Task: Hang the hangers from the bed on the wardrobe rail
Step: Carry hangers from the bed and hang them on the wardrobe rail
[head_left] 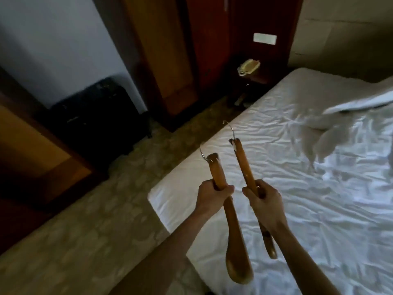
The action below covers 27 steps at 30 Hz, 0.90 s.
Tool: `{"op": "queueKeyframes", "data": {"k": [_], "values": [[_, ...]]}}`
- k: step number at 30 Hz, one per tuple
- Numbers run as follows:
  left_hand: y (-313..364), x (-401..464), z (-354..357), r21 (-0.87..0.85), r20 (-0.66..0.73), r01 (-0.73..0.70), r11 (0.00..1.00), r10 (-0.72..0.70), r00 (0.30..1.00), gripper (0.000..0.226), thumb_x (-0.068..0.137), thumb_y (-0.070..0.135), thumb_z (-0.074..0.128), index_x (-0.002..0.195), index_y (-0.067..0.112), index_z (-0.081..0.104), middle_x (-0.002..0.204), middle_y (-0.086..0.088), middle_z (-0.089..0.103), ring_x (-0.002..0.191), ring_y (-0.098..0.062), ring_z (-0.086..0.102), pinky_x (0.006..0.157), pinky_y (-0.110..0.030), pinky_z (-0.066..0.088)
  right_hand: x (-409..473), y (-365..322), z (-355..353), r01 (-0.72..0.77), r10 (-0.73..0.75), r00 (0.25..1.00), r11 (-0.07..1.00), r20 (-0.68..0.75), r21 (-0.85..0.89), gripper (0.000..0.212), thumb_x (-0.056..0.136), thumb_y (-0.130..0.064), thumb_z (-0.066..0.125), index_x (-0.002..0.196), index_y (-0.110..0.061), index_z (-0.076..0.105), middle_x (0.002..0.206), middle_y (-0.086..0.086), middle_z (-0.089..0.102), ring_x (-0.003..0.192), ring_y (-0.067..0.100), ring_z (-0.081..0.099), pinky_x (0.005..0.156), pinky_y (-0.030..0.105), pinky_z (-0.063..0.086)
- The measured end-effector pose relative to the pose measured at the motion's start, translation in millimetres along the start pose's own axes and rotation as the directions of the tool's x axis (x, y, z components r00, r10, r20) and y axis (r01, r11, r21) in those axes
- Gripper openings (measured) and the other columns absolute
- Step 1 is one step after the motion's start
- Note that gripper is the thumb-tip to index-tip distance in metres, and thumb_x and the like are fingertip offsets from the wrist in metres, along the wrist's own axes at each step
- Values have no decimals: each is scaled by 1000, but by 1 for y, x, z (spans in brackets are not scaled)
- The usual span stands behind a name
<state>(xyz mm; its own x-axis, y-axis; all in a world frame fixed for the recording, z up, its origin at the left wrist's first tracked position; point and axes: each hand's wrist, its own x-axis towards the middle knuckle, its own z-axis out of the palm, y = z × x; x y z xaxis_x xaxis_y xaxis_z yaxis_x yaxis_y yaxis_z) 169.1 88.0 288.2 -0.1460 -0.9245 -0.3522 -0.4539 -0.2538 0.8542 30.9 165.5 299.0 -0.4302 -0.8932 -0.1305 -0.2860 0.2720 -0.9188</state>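
Note:
My left hand (209, 198) grips a wooden hanger (217, 169) around its middle, its metal hook pointing away from me. A second wooden hanger (244, 165) is gripped by my right hand (262, 202), also with its hook forward. Both hangers are held edge-on, side by side, above the near corner of the bed (297, 188) with its crumpled white sheet. The wooden wardrobe (170, 60) stands ahead at the top centre; its rail is not visible.
A dark suitcase (102, 118) stands against the wall at left, beside the wardrobe. A bedside table with a telephone (248, 67) is at the head of the bed. Patterned carpet (85, 220) runs between bed and furniture. A brown wooden panel (32, 150) is at far left.

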Motion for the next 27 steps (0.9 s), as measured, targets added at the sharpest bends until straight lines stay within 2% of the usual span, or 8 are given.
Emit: {"op": "queueKeyframes", "data": {"k": [5, 8, 10, 15, 18, 22, 25, 27], "values": [[-7, -45, -120, -55, -217, -57, 997, 44, 975, 19, 88, 26, 76, 75, 17, 66, 81, -10, 74, 73, -18, 74, 66, -24, 59, -33, -71, 87, 184, -191, 960, 981, 206, 56, 17, 94, -23, 67, 77, -22, 66, 61, 10, 59, 53, 24, 55, 54, 34, 44], [-18, -73, -199, -74, -321, -61, 995, 35, 946, 25, 88, 25, 75, 66, 22, 62, 66, 4, 66, 59, -5, 64, 58, -17, 52, -55, -117, 149, 237, -252, 898, 968, 362, 87, 16, 94, -25, 65, 79, -21, 68, 64, 13, 63, 65, 38, 61, 62, 47, 53], [-29, -89, -251, -139, -393, -67, 988, 7, 920, 23, 87, 24, 76, 68, 24, 64, 64, 9, 65, 59, -3, 65, 58, -17, 52, -71, -150, 194, 248, -278, 853, 961, 441, 126, 15, 94, -28, 66, 81, -22, 69, 66, 11, 66, 66, 34, 63, 69, 51, 56], [-57, -117, -383, -183, -593, -87, 979, -39, 804, 25, 85, 20, 73, 63, 17, 61, 53, 10, 59, 49, -1, 58, 50, -18, 47, -106, -223, 308, 243, -323, 749, 946, 579, 213, 13, 91, -37, 69, 85, -25, 71, 74, -1, 72, 75, 23, 69, 69, 40, 57], [-79, -122, -466, -182, -692, -97, 979, -58, 720, 20, 83, 23, 76, 71, 8, 70, 56, 12, 62, 51, 3, 58, 51, -16, 47, -117, -263, 383, 269, -352, 688, 936, 635, 228, 14, 90, -39, 69, 95, -26, 72, 75, -5, 72, 72, 16, 69, 69, 38, 56], [-105, -124, -576, -209, -764, -126, 970, -81, 640, 17, 83, 27, 78, 68, 23, 71, 57, 15, 68, 54, 3, 63, 51, -15, 46, -132, -325, 478, 313, -407, 619, 912, 672, 264, 10, 93, -33, 68, 90, -26, 73, 62, -5, 67, 55, 10, 60, 51, 22, 44], [-118, -125, -651, -221, -791, -176, 959, -71, 608, 15, 85, 25, 77, 71, 24, 71, 61, 13, 70, 58, 0, 66, 53, -16, 49, -143, -371, 544, 289, -403, 563, 914, 722, 285, 13, 92, -33, 68, 86, -24, 75, 67, -2, 70, 61, 15, 65, 62, 35, 55], [-123, -124, -696, -227, -801, -207, 952, -62, 595, 15, 87, 24, 76, 73, 23, 69, 61, 14, 69, 58, -1, 66, 54, -15, 49, -144, -399, 584, 279, -409, 542, 912, 734, 302, 13, 92, -30, 69, 84, -21, 75, 63, -2, 66, 59, 15, 61, 58, 33, 52]]}}
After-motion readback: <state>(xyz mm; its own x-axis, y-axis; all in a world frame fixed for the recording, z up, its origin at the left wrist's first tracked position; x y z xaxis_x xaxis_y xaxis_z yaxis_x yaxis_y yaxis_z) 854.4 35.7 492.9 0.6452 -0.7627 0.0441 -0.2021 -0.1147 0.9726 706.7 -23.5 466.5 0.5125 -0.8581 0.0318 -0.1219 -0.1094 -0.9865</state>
